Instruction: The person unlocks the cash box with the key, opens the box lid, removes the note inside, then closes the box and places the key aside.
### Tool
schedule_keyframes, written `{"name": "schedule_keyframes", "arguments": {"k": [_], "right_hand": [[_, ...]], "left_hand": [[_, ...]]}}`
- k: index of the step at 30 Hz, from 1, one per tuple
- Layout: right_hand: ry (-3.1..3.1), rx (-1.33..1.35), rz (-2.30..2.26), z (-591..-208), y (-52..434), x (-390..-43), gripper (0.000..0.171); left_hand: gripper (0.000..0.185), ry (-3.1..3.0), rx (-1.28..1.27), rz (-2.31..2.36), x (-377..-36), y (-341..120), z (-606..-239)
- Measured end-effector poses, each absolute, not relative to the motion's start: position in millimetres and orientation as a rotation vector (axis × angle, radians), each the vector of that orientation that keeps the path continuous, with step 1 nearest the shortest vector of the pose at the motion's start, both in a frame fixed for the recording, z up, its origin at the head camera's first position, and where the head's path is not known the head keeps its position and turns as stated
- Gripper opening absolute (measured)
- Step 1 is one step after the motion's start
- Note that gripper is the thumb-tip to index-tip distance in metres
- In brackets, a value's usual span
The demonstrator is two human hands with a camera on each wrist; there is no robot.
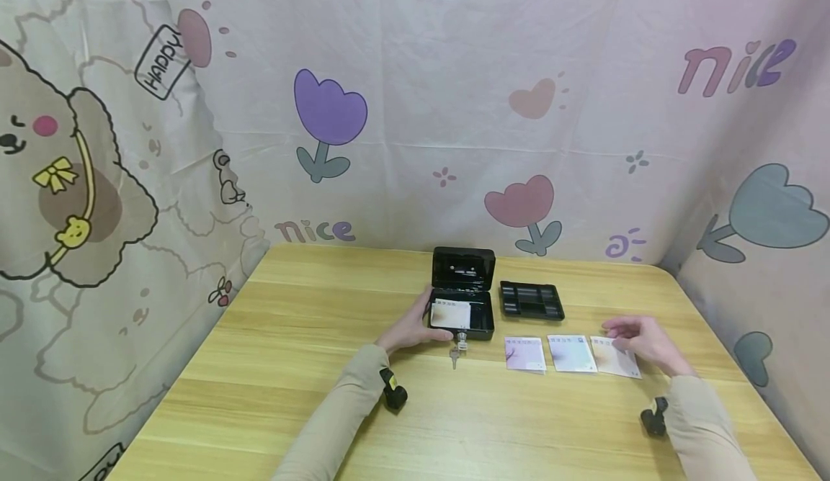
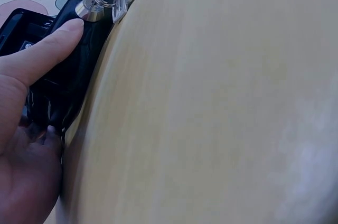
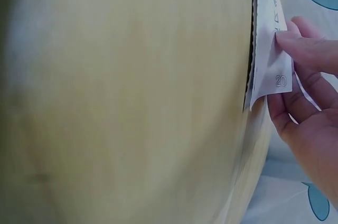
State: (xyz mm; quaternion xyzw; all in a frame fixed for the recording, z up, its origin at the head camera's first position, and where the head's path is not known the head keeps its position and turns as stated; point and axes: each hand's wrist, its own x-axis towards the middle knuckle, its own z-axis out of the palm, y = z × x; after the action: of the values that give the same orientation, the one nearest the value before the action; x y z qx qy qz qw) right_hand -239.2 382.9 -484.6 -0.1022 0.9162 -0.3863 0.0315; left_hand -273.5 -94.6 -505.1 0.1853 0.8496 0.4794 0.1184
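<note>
A black cash box [image 1: 481, 315] stands with its lid raised, and a printed paper note [image 1: 451, 315] lies inside it. My left hand [image 1: 413, 325] grips the box at its left front corner, thumb on the front wall near the lock [image 2: 91, 10]. Keys [image 1: 454, 356] hang from that lock on a ring. On the right, my right hand [image 1: 648, 343] pinches the edge of a beige note marked 20 [image 3: 274, 65], thumb on top and fingers beneath. A blue note [image 1: 571, 353] and a purple note [image 1: 525, 353] lie to its left, seemingly in small stacks.
A black compartment tray [image 1: 532, 301] sits to the right of the box. Everything rests on a wooden table [image 1: 292, 322], with a printed cloth [image 1: 402, 106] hanging behind and at both sides.
</note>
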Motion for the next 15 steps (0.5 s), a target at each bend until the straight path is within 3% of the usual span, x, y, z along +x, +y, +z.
{"name": "schedule_keyframes", "arguments": {"k": [15], "right_hand": [[2.866, -0.262, -1.11, -483.0, 376.6, -239.1, 0.036]], "left_hand": [[0.123, 2.491, 0.544, 1.402, -271.7, -94.8, -504.5]]}}
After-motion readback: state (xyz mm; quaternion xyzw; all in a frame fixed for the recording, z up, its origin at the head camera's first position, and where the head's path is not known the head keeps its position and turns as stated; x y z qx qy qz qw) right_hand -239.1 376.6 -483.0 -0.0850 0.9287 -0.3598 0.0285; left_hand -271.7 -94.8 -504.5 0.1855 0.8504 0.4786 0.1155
